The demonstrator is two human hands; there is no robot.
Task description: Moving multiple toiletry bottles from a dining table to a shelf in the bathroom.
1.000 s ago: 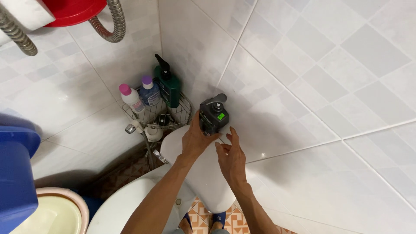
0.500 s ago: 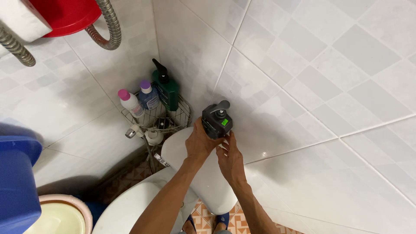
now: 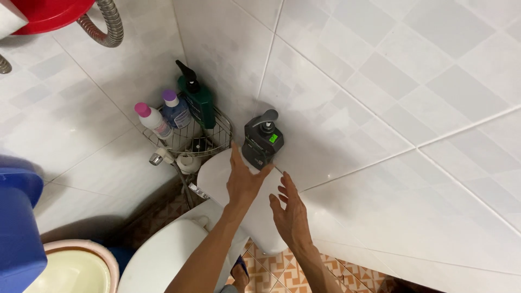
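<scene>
While pump bottle (image 3: 261,142) stands, L hand (image 3: 244,182) touches it.

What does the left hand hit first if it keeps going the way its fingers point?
Most likely the dark grey pump bottle standing on the toilet tank lid. The left hand is open, fingertips at the bottle's base; whether they touch is unclear. Behind it is the white tiled wall.

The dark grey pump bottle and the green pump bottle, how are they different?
The dark grey pump bottle stands on the white toilet tank lid; the green pump bottle sits in the wire corner rack. The grey one has a grey pump head, the green one a black one. The left hand is beside the grey bottle; nothing is near the green. Both stand upright with pump tops.
</scene>
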